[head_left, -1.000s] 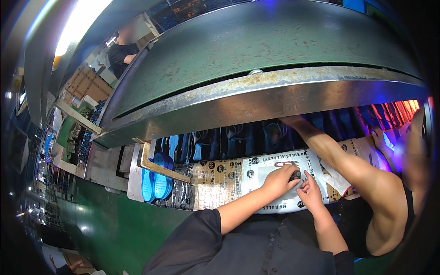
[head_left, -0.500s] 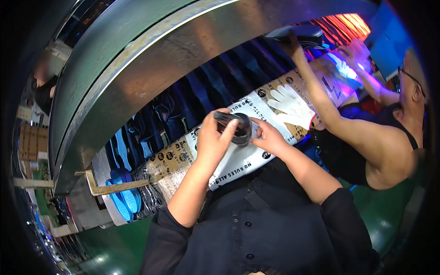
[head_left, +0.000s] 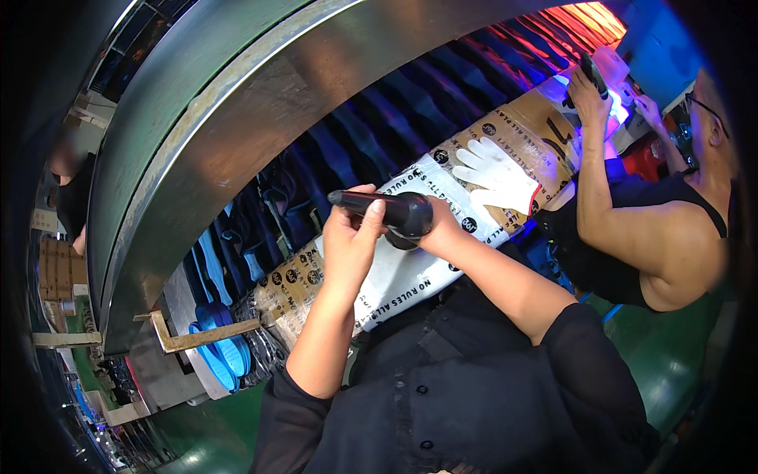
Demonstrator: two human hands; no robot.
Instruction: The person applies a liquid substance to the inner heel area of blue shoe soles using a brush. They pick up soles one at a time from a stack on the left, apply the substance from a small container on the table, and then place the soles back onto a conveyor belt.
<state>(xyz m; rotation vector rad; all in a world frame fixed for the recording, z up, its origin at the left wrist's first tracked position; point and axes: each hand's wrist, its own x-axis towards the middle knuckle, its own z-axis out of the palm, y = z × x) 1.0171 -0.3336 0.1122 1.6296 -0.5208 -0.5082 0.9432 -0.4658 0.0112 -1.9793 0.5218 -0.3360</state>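
Note:
Both of my hands hold a black torch-shaped tool (head_left: 387, 211) in front of me. My left hand (head_left: 353, 241) wraps its narrow shaft, and my right hand (head_left: 439, 231) cups the thick head end. Under the hands a white printed sheet (head_left: 403, 276) and brown printed cardboard (head_left: 288, 278) cover the machine's ledge. A white work glove (head_left: 497, 171) lies on the sheet to the right of my hands.
A big curved metal hood (head_left: 237, 118) arches over dark blue hanging strips (head_left: 371, 134). A person in a black sleeveless top (head_left: 655, 237) works at my right, holding up a dark tool (head_left: 594, 75) by a lit panel. Blue soles (head_left: 221, 347) sit lower left.
My hands have lifted the black tool off the sheet and turned it sideways. The view has swung right and tilted. The person beside me has raised an arm to the lit panel.

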